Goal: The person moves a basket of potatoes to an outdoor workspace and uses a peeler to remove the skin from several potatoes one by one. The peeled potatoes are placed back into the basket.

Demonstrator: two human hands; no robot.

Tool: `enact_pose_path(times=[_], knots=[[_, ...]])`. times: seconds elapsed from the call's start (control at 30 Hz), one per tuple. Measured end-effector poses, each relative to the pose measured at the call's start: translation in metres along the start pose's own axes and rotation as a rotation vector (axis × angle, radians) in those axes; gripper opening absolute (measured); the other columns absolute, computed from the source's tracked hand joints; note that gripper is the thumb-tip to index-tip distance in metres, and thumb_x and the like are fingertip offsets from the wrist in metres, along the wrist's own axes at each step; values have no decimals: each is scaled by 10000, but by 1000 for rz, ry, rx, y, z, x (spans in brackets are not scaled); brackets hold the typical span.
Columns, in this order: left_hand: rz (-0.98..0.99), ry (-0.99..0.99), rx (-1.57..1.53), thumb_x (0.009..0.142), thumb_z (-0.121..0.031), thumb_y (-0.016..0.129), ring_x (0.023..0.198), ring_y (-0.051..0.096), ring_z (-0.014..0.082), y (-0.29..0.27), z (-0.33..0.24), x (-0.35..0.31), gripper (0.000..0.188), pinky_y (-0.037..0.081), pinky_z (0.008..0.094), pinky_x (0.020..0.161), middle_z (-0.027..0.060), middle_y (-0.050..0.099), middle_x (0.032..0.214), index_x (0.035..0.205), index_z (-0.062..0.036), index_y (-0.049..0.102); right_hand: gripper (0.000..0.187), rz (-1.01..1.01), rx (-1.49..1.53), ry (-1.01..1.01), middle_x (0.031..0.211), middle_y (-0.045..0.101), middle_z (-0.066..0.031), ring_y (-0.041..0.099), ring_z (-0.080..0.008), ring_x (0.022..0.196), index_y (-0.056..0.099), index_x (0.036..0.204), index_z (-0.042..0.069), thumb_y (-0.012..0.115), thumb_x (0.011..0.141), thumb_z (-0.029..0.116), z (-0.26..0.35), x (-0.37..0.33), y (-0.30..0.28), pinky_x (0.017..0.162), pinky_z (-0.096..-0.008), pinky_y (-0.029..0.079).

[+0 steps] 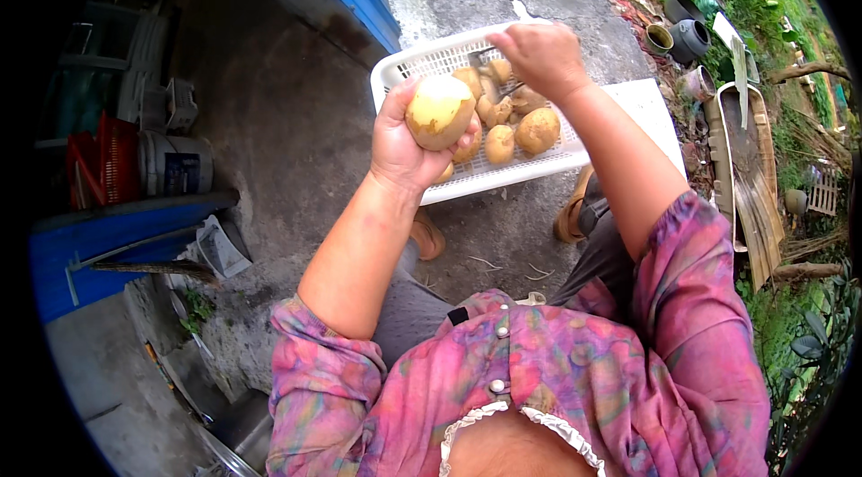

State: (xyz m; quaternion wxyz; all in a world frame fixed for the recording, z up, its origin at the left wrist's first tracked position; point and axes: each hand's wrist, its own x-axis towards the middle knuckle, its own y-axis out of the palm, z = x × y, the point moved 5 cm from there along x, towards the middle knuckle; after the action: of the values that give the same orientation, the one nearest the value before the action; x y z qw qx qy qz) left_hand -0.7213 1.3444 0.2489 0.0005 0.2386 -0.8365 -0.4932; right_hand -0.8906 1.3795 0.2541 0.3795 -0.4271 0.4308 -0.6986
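My left hand is wrapped round a large, partly peeled potato, pale yellow on top with patches of brown skin left below. It holds the potato over the left side of a white slotted plastic basket. Over the basket's far right part, my right hand is closed round a peeler. The peeler's dark metal head shows beside the thumb, and its handle is hidden in the fist. Several unpeeled brown potatoes lie in the basket beneath both hands.
The basket rests partly on a white surface, between my shoes. At left are a blue wall, a red crate and a pale bucket. Plant pots and a long trough stand along the right.
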Motion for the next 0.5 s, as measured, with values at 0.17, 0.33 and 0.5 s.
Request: enact_pose_path(times=[0.17,0.33,0.5], knots=[[-206,13,-5,902,-425,422,765,610,295,-8,-3,-1,483,528,349,631,155,597,966,1139,-8,484,433,-143,226,45,608,614,-95,625,-247,604,641,673,113,458,884,444,4,1,-15,582,-399,486],[-259,-1,3,935,-357,411,933,586,252,-20,4,1,407,508,407,770,122,582,1064,1163,-27,476,360,-262,100,-311,550,560,-61,573,-243,539,555,583,111,578,839,364,61,-15,-38,599,-358,446],[-239,1,98,923,-339,433,850,605,250,-11,8,3,382,502,347,620,135,603,990,1135,-27,491,319,-243,-14,-311,552,565,-25,570,-206,537,580,628,135,555,848,364,39,-12,-21,638,-359,448]])
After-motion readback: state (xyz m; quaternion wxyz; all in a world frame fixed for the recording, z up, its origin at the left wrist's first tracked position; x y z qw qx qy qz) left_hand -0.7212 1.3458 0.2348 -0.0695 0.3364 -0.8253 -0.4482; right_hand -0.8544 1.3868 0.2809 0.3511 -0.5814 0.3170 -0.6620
